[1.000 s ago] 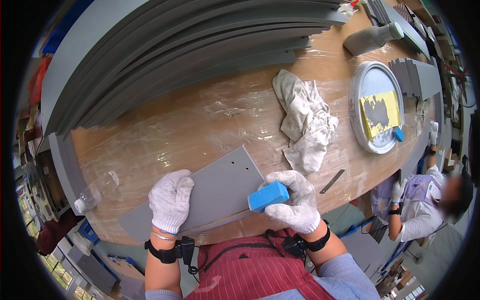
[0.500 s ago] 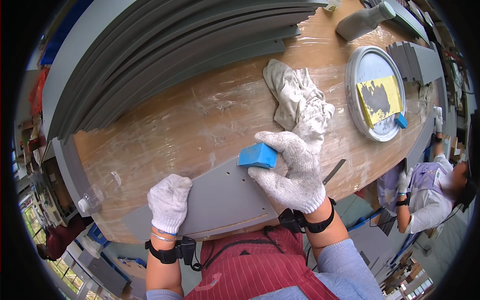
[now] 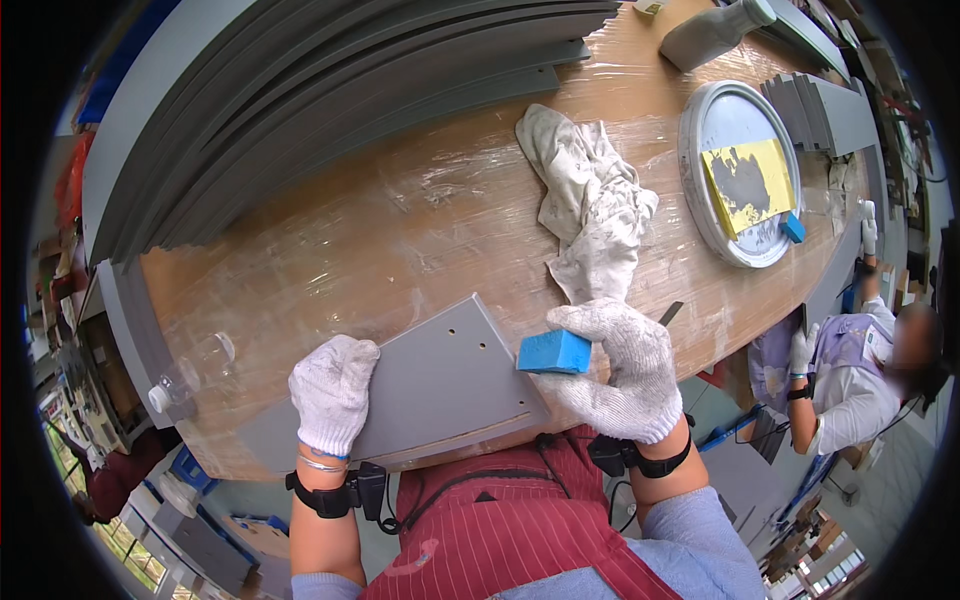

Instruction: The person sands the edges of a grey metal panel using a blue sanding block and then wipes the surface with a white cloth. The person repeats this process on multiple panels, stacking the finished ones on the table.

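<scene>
A grey panel [image 3: 430,385] with small holes and a slot along its near side lies at the table's front edge. My left hand [image 3: 334,393], in a white knit glove, is closed over the panel's left part; its fingertips are hidden. In my gloved right hand [image 3: 632,372], a blue block [image 3: 554,352], like a sanding block, is pinched between thumb and fingers. The block is at the panel's right edge; whether it touches cannot be made out. Beyond that hand, a crumpled, stained white rag [image 3: 590,200] lies on the table.
Stacked grey panels [image 3: 330,110] fill the far left. At the right, a round lid [image 3: 690,165] carries a yellow sheet [image 3: 745,180] with grey paste and a small blue piece [image 3: 792,228]. A grey bottle [image 3: 715,35], clear bottle [image 3: 180,385] and dark blade [image 3: 672,313] are around. A co-worker [image 3: 850,370] is at right.
My right hand has moved right and nearer to me with the blue block, from the panel's far corner to its right edge. My left hand keeps its place on the panel.
</scene>
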Demonstrator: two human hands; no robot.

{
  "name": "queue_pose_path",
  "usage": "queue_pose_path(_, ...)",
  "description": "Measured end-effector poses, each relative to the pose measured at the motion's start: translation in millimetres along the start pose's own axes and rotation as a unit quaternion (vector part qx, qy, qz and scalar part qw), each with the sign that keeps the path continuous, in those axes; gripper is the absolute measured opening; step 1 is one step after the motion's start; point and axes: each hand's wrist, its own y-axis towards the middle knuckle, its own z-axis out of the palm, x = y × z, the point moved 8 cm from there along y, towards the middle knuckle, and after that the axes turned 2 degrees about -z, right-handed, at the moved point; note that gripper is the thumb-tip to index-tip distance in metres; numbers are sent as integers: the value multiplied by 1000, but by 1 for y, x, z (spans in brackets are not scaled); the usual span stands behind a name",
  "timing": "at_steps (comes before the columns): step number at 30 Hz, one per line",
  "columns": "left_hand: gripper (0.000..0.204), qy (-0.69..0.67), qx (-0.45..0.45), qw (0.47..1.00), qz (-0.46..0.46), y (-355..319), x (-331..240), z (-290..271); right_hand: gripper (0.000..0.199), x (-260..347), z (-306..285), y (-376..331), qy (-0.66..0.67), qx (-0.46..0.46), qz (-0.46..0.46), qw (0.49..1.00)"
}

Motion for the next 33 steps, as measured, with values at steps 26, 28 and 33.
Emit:
queue_pose_path(26,60,32,-69,996,55,-46,-12,-27,45,26,3,42,51,29,18,998)
queue_pose_path(28,64,32,-76,994,71,-45,-17,-27,43,22,7,44,22,33,19,999)
queue_pose_path(33,60,47,-97,991,74,-47,-15,-31,46,32,4,45,42,37,-20,998)
